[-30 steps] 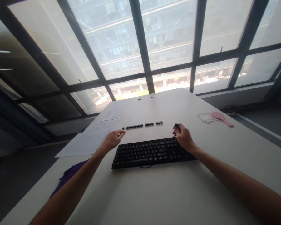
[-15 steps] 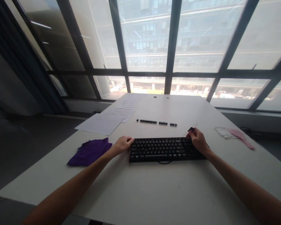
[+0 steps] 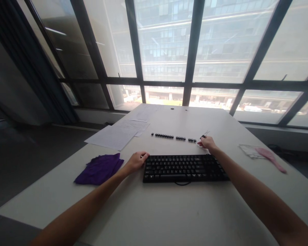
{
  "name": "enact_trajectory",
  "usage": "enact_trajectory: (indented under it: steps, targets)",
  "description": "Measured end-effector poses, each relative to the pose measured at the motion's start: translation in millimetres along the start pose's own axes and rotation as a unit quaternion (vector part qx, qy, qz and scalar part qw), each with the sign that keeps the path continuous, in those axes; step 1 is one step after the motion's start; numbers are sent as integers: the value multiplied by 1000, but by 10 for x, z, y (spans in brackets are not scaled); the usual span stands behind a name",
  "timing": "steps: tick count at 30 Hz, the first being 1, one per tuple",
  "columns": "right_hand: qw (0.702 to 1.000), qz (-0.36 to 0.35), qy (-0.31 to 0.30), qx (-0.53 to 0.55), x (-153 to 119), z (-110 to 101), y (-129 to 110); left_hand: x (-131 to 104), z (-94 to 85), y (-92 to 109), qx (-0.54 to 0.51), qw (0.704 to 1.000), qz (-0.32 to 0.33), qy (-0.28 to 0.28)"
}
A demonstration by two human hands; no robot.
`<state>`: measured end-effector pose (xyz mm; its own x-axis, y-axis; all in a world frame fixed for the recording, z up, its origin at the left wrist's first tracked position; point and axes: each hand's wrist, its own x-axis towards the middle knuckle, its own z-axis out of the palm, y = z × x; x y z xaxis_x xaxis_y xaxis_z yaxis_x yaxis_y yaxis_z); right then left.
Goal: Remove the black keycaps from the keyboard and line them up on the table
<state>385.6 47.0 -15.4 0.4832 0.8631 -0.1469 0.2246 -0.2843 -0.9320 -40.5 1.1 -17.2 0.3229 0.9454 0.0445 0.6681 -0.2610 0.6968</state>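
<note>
A black keyboard (image 3: 179,168) lies across the white table, a loop of cable showing at its front edge. My left hand (image 3: 138,160) grips its upper left corner, thumb and fingers together. Beyond the keyboard's right part, my right hand (image 3: 207,142) is closed on a small tool (image 3: 203,136) with a dark body and thin wire prongs. Whether a keycap is also in those fingers is too small to tell. Just left of that hand, a broken row of small black keycaps (image 3: 164,136) runs along the table behind the keyboard.
A folded purple cloth (image 3: 99,169) lies left of the keyboard, with white paper sheets (image 3: 113,135) behind it. Over on the right are a pink brush-like object (image 3: 270,158) and a clear plastic bag (image 3: 248,150). The table (image 3: 169,212) reaches back to large windows.
My right hand has moved forward and left with the tool, from above the keyboard to the right end of the keycap row. My left hand stays at the keyboard's corner. The view has shifted slightly.
</note>
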Motion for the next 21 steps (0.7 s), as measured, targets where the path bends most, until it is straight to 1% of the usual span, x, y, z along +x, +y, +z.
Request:
enact_trajectory:
  steps: [3,7,13,21]
  targets:
    - [1000,21,9,12,92,32,60,-11,-13,4,-13,1000,-2,-8]
    - [999,31,16,34,123,53,89,-15,-33,41,-5,1000,-2,-4]
    - [998,27,19,52,89,104,52,-7,-24,17,-7,1000,-2,-4]
    - [997,13,24,67,90,129,80,1,-14,-18,-16,1000,-3,-5]
